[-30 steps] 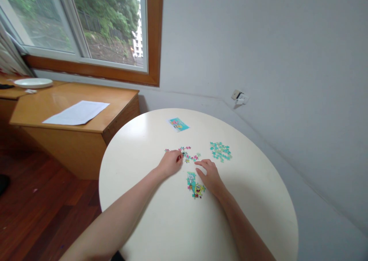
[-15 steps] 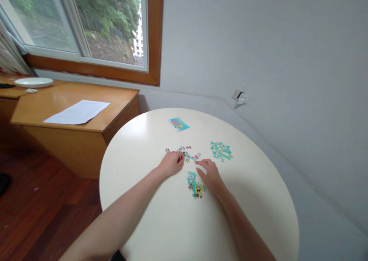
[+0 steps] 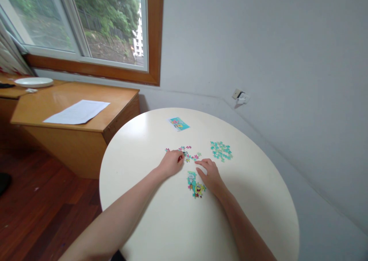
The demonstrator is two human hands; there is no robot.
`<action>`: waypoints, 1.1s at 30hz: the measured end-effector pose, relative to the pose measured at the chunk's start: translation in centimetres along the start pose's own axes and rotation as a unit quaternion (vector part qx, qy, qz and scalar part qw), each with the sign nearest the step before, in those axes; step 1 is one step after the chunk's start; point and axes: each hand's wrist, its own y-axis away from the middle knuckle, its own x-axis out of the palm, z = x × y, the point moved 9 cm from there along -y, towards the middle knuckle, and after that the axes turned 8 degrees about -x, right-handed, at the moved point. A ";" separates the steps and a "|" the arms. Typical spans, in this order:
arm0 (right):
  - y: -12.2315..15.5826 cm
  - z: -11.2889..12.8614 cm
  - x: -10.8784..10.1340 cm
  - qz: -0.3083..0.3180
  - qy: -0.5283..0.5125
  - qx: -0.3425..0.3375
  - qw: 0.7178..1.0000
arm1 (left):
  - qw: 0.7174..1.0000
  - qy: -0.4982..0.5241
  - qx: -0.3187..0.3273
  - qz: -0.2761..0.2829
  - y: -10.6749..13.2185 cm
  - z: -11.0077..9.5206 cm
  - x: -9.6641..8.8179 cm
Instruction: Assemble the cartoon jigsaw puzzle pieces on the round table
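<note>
On the round white table (image 3: 138,215), my left hand (image 3: 172,162) rests beside loose multicoloured puzzle pieces (image 3: 188,147). Its fingers are curled together at the near edge of these pieces, and whatever they pinch is too small to make out. Across from it, my right hand (image 3: 211,173) has thumb and forefinger apart, the forefinger tip by the right end of the loose pieces. Just left of and below the right hand lies a partly joined puzzle section (image 3: 191,179) showing a squid-like figure and a yellow cartoon character.
Right of the hands is a cluster of turquoise puzzle pieces (image 3: 221,151). A cartoon picture card (image 3: 178,124) lies near the table's far side. To the left, a wooden desk (image 3: 120,96) bears a paper sheet (image 3: 79,112) and a white round plate (image 3: 33,82).
</note>
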 end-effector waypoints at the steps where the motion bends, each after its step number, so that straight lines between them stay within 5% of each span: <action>1: 0.0 0.0 0.0 0.001 0.000 0.000 1.000 | 1.000 -0.002 0.000 0.001 0.0 0.0 0.0; 33: -0.2 0.1 0.0 0.022 -0.011 -0.014 1.000 | 0.999 -0.009 0.016 0.051 0.5 -1.0 0.5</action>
